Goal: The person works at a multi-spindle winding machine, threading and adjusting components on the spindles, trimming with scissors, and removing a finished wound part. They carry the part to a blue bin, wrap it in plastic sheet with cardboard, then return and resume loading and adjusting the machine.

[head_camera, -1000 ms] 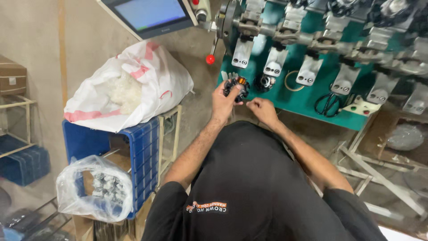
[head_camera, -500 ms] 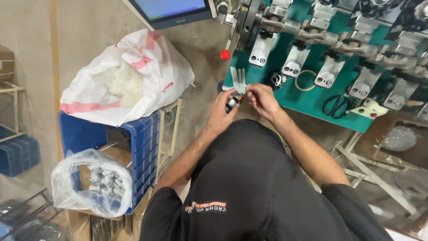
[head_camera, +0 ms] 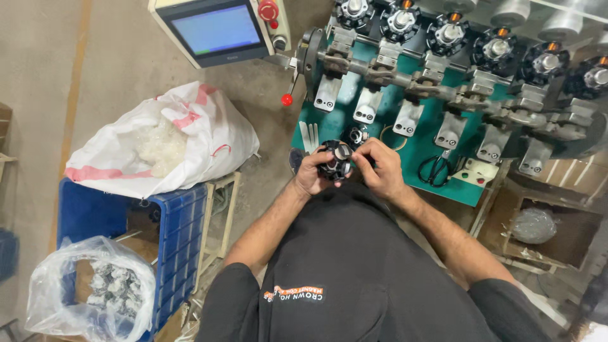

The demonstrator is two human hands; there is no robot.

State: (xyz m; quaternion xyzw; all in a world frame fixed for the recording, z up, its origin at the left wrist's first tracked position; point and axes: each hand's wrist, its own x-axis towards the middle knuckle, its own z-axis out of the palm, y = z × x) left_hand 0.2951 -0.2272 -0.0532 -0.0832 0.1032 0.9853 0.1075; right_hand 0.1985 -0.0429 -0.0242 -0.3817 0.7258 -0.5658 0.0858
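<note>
Two hands hold one round black part (head_camera: 335, 161) between them, close to the person's chest and just in front of the green bench (head_camera: 405, 161). The left hand (head_camera: 315, 174) wraps around it from below, and the right hand (head_camera: 379, 168) pinches its right side with bent fingers, both arms bent inward. One more black part (head_camera: 354, 135) and one pair of scissors (head_camera: 436, 170) lie on the bench, and two bags sit to the left, one white (head_camera: 164, 142) and one clear (head_camera: 95, 291).

Both hands meet before the green winding machine (head_camera: 437, 136): the left hand (head_camera: 313, 174) grips a black stator core (head_camera: 335, 161), the right hand (head_camera: 380, 168) pinching its rim.
</note>
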